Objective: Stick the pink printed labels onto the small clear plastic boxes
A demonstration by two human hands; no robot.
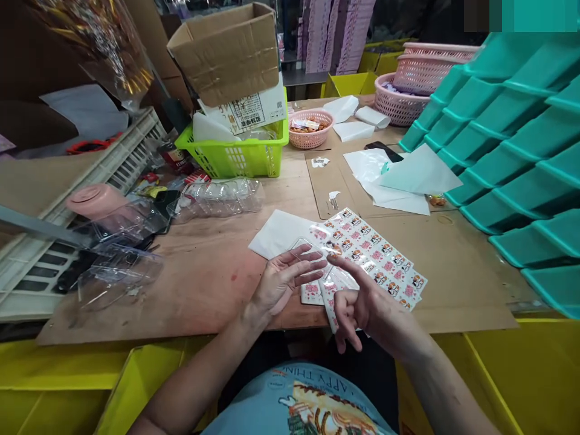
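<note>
So I'm watching this through the head cam from a distance, and the left hand (283,278) is holding its fingers out long and close together, looking like it's pinching a clear plastic piece (319,246) against the thumb. Glare's eating the edges, so I'm not swearing to its exact shape. That piece is sitting mid-frame, right above the sticker sheets (385,260), which are fanning over some white paper (276,232) on the worktop (203,284). The right hand (353,296) is pointing its index finger at the plastic, the other fingers loosely curling and gripping nothing I'm seeing.

For doing this bit well, I'd be holding the plastic by its rim, keeping the left fingers off the flat face, and working with just the right index tip, lightly, so nothing's flexing or smudging.

Containers: the lime green basket (272,160), upper middle, is carrying a white printed box (267,109) and a brown cardboard box (226,63). Just right of it, a small pink basket (308,142) is holding brownish bits with pale packets on top. Upper right, bigger pink baskets (403,109) are stacking up, the lower one showing something purple. Teal trays (512,169) are filling the right edge, and clear plastic packs (222,196) are lying left of center.
</note>
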